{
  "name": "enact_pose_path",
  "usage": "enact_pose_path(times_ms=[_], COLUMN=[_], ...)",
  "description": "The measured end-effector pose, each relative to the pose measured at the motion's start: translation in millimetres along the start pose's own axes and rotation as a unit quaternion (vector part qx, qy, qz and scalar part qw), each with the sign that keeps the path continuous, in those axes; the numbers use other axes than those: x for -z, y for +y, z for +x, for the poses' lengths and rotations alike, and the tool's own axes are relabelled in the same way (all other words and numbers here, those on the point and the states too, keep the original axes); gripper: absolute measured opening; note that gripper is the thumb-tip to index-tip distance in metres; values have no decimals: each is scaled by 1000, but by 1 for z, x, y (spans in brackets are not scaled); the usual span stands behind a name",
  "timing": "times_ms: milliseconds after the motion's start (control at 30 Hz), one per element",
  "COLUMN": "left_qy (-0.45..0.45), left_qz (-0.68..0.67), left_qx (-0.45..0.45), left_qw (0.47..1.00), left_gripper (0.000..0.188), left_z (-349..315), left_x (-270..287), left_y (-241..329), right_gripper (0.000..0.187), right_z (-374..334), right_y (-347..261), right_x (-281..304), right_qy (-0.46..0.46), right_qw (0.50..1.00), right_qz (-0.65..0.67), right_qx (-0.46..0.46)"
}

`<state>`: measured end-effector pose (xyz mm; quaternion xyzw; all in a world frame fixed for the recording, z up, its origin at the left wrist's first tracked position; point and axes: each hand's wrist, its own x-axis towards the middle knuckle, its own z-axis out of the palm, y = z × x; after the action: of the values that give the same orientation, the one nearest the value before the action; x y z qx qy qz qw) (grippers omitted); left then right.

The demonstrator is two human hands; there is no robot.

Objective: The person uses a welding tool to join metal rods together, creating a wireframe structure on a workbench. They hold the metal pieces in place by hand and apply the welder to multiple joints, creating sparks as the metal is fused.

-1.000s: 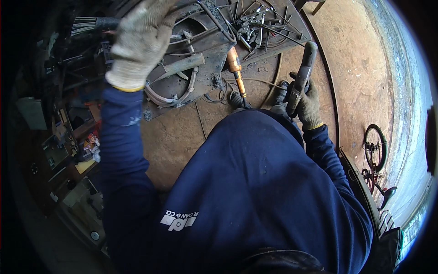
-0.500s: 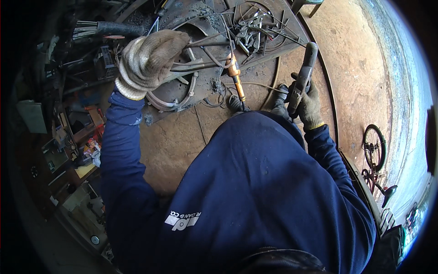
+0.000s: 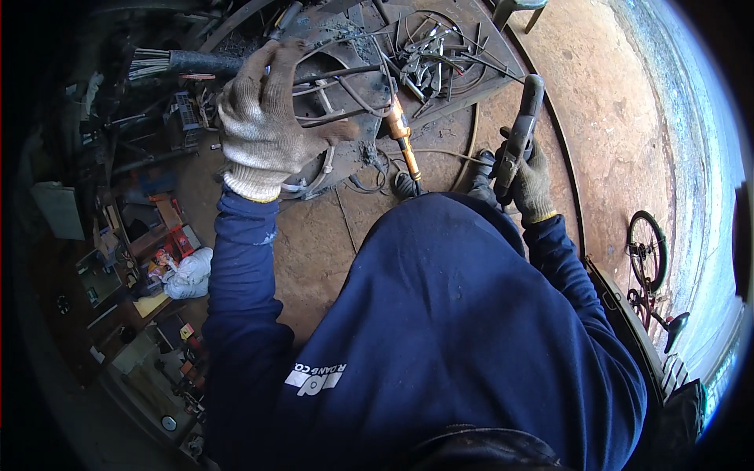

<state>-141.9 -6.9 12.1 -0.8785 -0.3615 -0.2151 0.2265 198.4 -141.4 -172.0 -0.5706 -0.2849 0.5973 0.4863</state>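
Note:
My gloved left hand (image 3: 267,125) is open, fingers and thumb spread about a frame of bent metal rods (image 3: 334,77) over the workbench (image 3: 471,31). Its thumb reaches along the lower rod; whether the palm touches the frame I cannot tell. Beneath the rods, a curved metal band (image 3: 318,177) is partly covered by that hand. My gloved right hand (image 3: 532,184) is closed round what looks like a hammer (image 3: 520,137), dark and thick with a rounded end, held out beside the bench. An orange power tool (image 3: 402,137) with a cord hangs at the bench's near edge.
Pliers, rods and scrap metal (image 3: 432,67) are heaped at the bench's far right. A bundle of rods in a dark tube (image 3: 184,63) lies at the left. Boxes and a white bag (image 3: 190,273) fill the lower left. A bicycle (image 3: 646,251) stands at the right.
My left hand has loosened from the rods, its fingers spreading, and has shifted right and nearer. The rod frame has tilted slightly. The right hand keeps its hold, almost unmoved.

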Motion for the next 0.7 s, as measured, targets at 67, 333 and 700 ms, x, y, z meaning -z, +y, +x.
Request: enact_pose_path(times_ms=[67, 333, 700], left_qy=[-26, -46, -124], left_qz=[18, -53, -185], left_qx=[4, -33, -25], left_qw=[999, 997, 975], left_gripper=[99, 78, 74], left_z=[-2, 12, 7], left_x=[-1, 8, 10], left_y=[1, -9, -68], right_gripper=[51, 56, 56], right_z=[0, 0, -13], right_y=[1, 7, 6], right_x=[1, 2, 2], right_qy=[3, 6, 0], right_qw=[1000, 1000, 1000], right_qz=[14, 7, -9], right_qx=[-10, 11, 17])
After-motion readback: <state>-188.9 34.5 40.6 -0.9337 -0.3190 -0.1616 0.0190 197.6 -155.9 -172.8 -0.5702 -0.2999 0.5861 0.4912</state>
